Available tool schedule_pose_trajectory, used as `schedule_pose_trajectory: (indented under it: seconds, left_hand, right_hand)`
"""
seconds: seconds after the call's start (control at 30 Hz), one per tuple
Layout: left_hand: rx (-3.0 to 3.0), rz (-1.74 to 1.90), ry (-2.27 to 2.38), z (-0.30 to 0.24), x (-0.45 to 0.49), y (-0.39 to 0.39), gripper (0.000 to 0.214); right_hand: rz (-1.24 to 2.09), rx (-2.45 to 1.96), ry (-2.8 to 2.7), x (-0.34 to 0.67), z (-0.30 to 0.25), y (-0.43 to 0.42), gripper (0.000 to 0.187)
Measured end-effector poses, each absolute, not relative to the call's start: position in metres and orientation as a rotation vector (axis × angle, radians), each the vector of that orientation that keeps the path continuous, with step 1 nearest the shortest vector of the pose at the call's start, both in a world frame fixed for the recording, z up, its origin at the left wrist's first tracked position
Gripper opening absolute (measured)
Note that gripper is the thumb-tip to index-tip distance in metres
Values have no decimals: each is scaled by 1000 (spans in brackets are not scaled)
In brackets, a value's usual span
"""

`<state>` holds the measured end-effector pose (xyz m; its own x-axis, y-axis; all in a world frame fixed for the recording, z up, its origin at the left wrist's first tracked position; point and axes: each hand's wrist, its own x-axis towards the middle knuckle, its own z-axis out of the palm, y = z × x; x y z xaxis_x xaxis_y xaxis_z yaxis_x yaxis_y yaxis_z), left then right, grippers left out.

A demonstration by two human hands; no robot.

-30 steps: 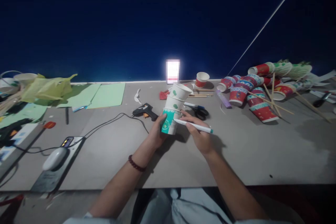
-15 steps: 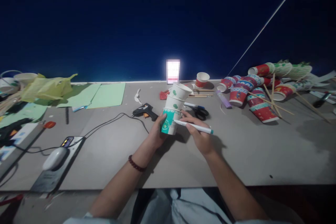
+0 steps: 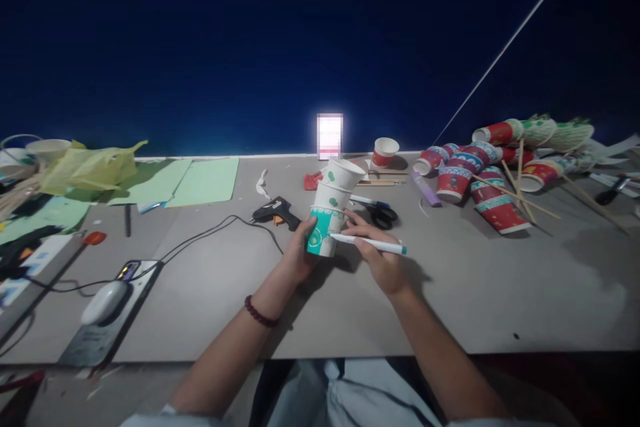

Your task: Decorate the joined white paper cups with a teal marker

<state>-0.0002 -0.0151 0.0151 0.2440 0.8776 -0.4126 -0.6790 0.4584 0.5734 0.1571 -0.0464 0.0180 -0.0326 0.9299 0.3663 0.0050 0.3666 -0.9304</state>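
Note:
My left hand point(image 3: 300, 250) is wrapped round the bottom of a stack of paper cups point(image 3: 333, 203), white with green dots above and teal below, tilted up and to the right over the grey table point(image 3: 210, 293). My right hand point(image 3: 379, 255) pinches a white marker with a teal cap point(image 3: 369, 242), its tip resting against the teal lowest cup. A bead bracelet point(image 3: 260, 313) sits on my left wrist.
A black glue gun point(image 3: 276, 211) with its cord lies left of the cups; scissors point(image 3: 380, 215) lie behind. Red patterned cups point(image 3: 480, 180) and wooden sticks point(image 3: 520, 197) crowd the right. Green paper sheets point(image 3: 200, 180), a yellow bag point(image 3: 87, 163) and a power strip point(image 3: 110, 300) sit left.
The marker's tip has dropped slightly down the teal cup's side. The left hand and the cup stack have stayed in place.

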Motion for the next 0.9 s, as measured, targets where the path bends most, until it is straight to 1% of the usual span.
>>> schedule_pose_trajectory:
  seconds: [0.17,0.53,0.9]
  left_hand:
    - [313,1085,746,19,-1,-17,30]
    - [305,1083,720,16,0,-15,29]
    - [311,1085,724,17,-1,-16,28]
  right_hand:
    - [887,-998,-1361,156,18,-46,20]
    - [940,-952,-1404,158,17,-46,20]
    - [876,-980,-1415,157,19,-47,20]
